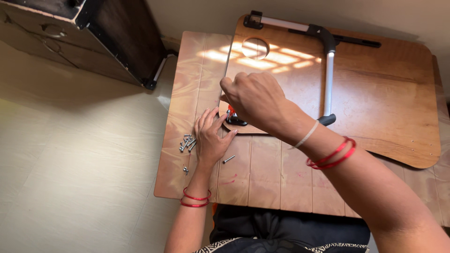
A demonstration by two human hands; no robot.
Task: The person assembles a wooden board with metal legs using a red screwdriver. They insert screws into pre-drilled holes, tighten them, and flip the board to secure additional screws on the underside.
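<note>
Screws lie in a small heap near the left edge of the slatted board, just left of the left hand, and one loose screw sits apart to that hand's right. The left hand rests flat, fingers spread and holding nothing, its fingertips touching the near-left corner of the wooden tabletop lying on the board. The right hand is curled in a fist above that same corner, closed on a red-handled tool (only a sliver of it shows below the fingers), right over a black bracket. A folded metal leg, silver with black joints, lies across the tabletop's far edge and down its middle, beside a round hole. A dark cabinet stands on the floor off the board's far-left corner.
</note>
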